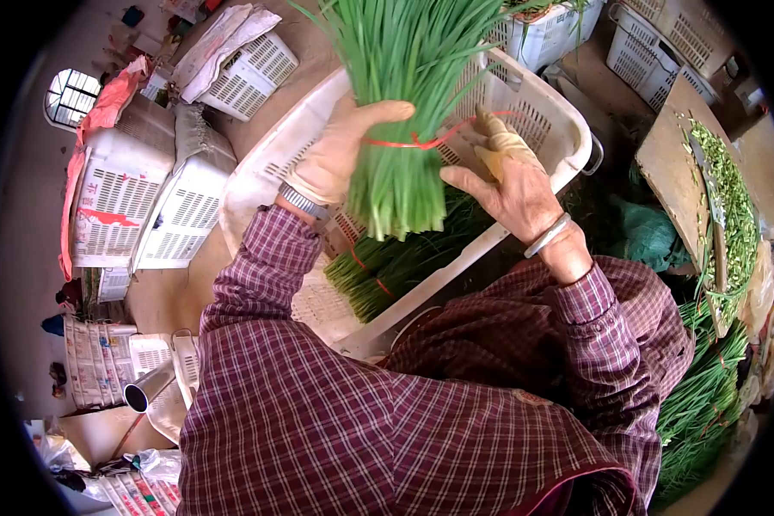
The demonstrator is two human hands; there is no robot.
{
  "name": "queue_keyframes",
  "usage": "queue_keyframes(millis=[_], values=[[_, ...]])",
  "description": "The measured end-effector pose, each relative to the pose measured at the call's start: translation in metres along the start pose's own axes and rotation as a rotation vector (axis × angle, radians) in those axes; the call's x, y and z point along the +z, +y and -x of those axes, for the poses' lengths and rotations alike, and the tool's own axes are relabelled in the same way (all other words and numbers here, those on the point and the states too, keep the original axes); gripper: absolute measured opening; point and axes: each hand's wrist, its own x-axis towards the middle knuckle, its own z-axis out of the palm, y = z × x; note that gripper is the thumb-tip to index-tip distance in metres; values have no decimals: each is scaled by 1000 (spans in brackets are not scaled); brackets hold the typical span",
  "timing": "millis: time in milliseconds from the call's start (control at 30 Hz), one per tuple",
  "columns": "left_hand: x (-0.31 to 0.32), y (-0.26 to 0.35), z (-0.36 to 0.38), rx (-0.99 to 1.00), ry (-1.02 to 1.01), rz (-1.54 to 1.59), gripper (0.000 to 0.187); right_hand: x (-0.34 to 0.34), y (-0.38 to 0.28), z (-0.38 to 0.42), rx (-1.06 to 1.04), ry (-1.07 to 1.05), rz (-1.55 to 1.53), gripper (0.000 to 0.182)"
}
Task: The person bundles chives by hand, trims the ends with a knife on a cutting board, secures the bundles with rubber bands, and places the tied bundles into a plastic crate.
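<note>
A thick bunch of green chives (396,185) is held above a white crate, cut stem ends toward me and leaves pointing away. My left hand (340,142), in a pale glove, is wrapped round its left side, thumb across the front. A red tie (404,144) circles the bunch, and its loose end stretches right to the fingers of my right hand (512,176). Those fingers are curled at the tie, while the thumb points toward the stems. The right hand's glove covers only part of it. Below, another tied chive bunch (374,279) lies in the white crate (249,185).
Stacked white crates (116,198) stand at left, with another crate (249,77) beyond. At right, a board (675,172) carries green trimmings and a long knife (715,215). More chives (701,413) lie below it. A green bag (649,232) sits beside the board.
</note>
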Motion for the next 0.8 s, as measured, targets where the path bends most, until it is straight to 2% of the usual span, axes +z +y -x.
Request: queue_keyframes(millis=[33, 67, 100, 133, 200, 233, 300, 333, 367, 433, 467, 500, 533, 567, 600, 633, 700, 733, 767, 800], values=[[-22, -9, -1, -5, 3, 5, 50, 3, 2, 6, -27, 25, 74, 56], [-44, -19, -2, -106, 9, -31, 54, -4, -7, 11, -86, -140, 138, 48], [-67, -31, -3, -207, 15, -65, 57, 10, -7, 26, -38, -142, -17, 44], [-92, -46, -7, -210, 18, -57, 57, 21, -14, 38, -66, -165, -56, 44], [-138, -81, -9, -136, -6, -424, 75, 51, -33, 68, 45, -250, -177, 40], [-156, -98, -5, -137, -4, -417, 75, 65, -40, 76, -50, -263, -159, 37], [-184, -129, 3, -279, 57, -653, 91, 74, -59, 85, 34, -422, 121, 34], [-195, -142, 7, -318, 11, -679, 103, 78, -57, 87, 44, -427, 122, 34], [-209, -162, 12, -323, 1, -674, 103, 81, -53, 89, 20, -386, 36, 31], [-218, -193, 21, -167, -22, -987, 108, 83, -49, 88, 18, -343, -38, 28], [-216, -194, 24, -399, -75, -1024, 113, 81, -50, 85, 14, -414, -31, 27], [-212, -196, 33, -524, -53, -893, 117, 80, -49, 83, 16, -482, -21, 26], [-211, -195, 38, -655, -118, -786, 119, 81, -47, 84, 20, -503, -76, 22], [-210, -196, 43, -790, -177, -688, 121, 81, -44, 86, -13, -443, -153, 21], [-203, -201, 45, -692, -231, -928, 121, 81, -45, 85, 25, -552, -139, 20], [-221, -237, 51, -664, -286, -1072, 121, 83, -44, 86, -2, -528, -139, 20], [-252, -319, 71, -603, -252, -851, 103, 90, -45, 92, 41, -427, -167, 22], [-244, -332, 75, -634, -191, -744, 105, 92, -43, 92, 35, -402, -209, 23], [-299, -414, 84, -576, -119, -806, 121, 94, -44, 93, 59, -392, -184, 23], [-287, -410, 81, -635, -72, -669, 118, 93, -46, 93, 72, -406, -143, 23]])
